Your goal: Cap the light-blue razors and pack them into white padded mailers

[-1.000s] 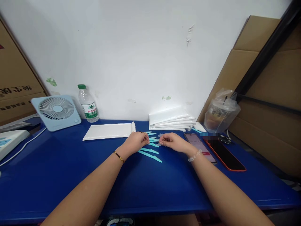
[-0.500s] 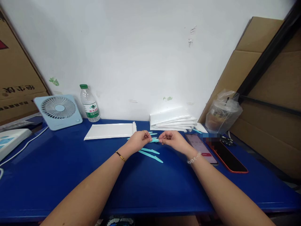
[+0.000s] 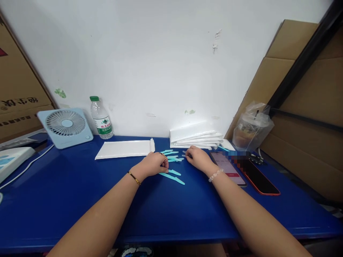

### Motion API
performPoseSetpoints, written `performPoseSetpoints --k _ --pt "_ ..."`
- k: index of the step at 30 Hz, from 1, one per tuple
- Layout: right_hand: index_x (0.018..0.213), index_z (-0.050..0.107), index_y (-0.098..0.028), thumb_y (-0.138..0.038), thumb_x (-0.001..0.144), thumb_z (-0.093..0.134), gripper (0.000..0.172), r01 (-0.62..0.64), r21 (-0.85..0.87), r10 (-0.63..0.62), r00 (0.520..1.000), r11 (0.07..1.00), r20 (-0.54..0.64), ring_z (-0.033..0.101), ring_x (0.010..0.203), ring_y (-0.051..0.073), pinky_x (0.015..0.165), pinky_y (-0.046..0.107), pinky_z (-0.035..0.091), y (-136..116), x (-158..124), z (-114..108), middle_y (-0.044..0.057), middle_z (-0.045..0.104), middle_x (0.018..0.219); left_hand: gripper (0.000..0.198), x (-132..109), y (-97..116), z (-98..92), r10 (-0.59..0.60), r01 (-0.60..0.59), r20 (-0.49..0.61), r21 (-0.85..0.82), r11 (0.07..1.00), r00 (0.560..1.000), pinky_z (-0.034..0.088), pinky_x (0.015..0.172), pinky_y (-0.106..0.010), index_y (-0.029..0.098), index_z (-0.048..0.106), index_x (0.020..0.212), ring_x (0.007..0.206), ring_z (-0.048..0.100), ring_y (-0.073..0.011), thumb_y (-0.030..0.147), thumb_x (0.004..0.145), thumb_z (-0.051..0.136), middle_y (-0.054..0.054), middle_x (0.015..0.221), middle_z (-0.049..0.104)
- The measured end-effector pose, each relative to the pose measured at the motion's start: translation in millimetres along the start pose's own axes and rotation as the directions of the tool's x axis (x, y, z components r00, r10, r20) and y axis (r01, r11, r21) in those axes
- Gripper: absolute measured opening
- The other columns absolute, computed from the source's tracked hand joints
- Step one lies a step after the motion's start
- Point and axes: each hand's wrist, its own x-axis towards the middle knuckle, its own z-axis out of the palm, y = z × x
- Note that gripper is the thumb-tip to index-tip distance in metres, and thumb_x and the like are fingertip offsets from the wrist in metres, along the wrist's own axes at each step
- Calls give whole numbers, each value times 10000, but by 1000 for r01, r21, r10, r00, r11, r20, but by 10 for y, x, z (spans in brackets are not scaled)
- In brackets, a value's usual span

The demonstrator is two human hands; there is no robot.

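Several slim turquoise sticks, shaped like eyebrow razors [image 3: 177, 181], lie fanned out on the blue table between my hands. My left hand [image 3: 156, 164] is closed, thumb and forefinger pinched at the handle end of one of the nearer razors [image 3: 175, 172]. Beyond it, more razors [image 3: 171, 157] lie close together, partly covered by the fingers. My right hand [image 3: 197, 157] hovers to the right of them, apart from the razors, fingers curled in. Something small and greyish shows at its fingertips, too blurred to name.
A white padded envelope [image 3: 123, 149] lies to the left, and a stack of them [image 3: 195, 137] stands by the wall. Two phones [image 3: 227, 167] [image 3: 259, 176] and a bagged drink cup [image 3: 252, 128] are at right. A fan [image 3: 66, 125] and water bottle [image 3: 102, 119] stand at back left.
My hands have parted. The razor both were pinching now lies with the others; my left hand has come nearer to another razor, and my right hand has drawn slightly away.
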Motion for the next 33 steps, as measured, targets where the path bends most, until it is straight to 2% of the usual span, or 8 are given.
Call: performPoseSetpoints --k 2,4,6,9,12,23,30,33 --pt "735 617 -172 -196 792 532 105 -32 -56 31 999 998 -13 545 682 160 592 259 358 -27 1 -6 75 594 822 103 13 -1 22 -2 2 -14 -19 1000 1000 351 588 -229 228 650 722 679 562 -149 321 742 610 14 703 642" --pt "718 594 -172 -188 778 538 84 -51 9 51 998 999 -22 535 659 151 587 255 357 -22 -8 -38 66 599 798 121 33 -8 41 -24 20 -71 -65 998 997 355 575 -230 218 631 743 656 559 -146 321 767 573 11 693 636" --pt "741 581 -175 -224 795 524 93 -71 196 76 997 978 -19 530 633 142 586 249 372 -6 -26 -95 44 610 760 154 52 -18 49 -71 51 -143 -138 989 987 363 566 -231 215 614 786 645 560 -145 346 791 533 11 701 633" --pt "826 586 -174 -333 840 483 190 -70 523 69 997 850 21 538 626 138 582 246 405 -10 -55 -199 26 629 749 197 69 -34 43 -142 90 -240 -218 972 960 375 556 -235 211 599 828 660 568 -151 385 793 514 2 735 633" --pt "866 604 -166 -375 844 486 240 -14 664 18 1000 748 1 554 681 145 617 252 429 -51 -74 -262 32 630 787 208 74 -54 36 -170 102 -272 -245 964 947 385 562 -239 209 596 825 674 569 -155 397 786 518 -3 753 631" --pt "863 626 -166 -339 835 506 213 7 662 -33 999 749 27 554 676 144 628 260 447 -151 -92 -221 30 619 763 206 84 -59 47 -178 104 -258 -276 956 950 383 558 -235 211 594 817 665 558 -149 404 779 533 7 737 623" --pt "844 613 -165 -337 836 507 202 -8 700 24 1000 714 -13 555 679 139 631 256 447 -126 -77 -205 30 621 776 205 79 -92 34 -186 103 -267 -298 949 945 384 560 -235 201 590 806 667 555 -149 397 775 539 1 739 621" --pt "845 616 -164 -336 835 513 201 -3 710 7 1000 704 -3 555 671 136 626 251 444 -159 -83 -202 25 616 762 209 71 -69 26 -186 101 -276 -296 950 943 388 569 -237 201 591 805 678 559 -152 401 777 539 0 748 627"
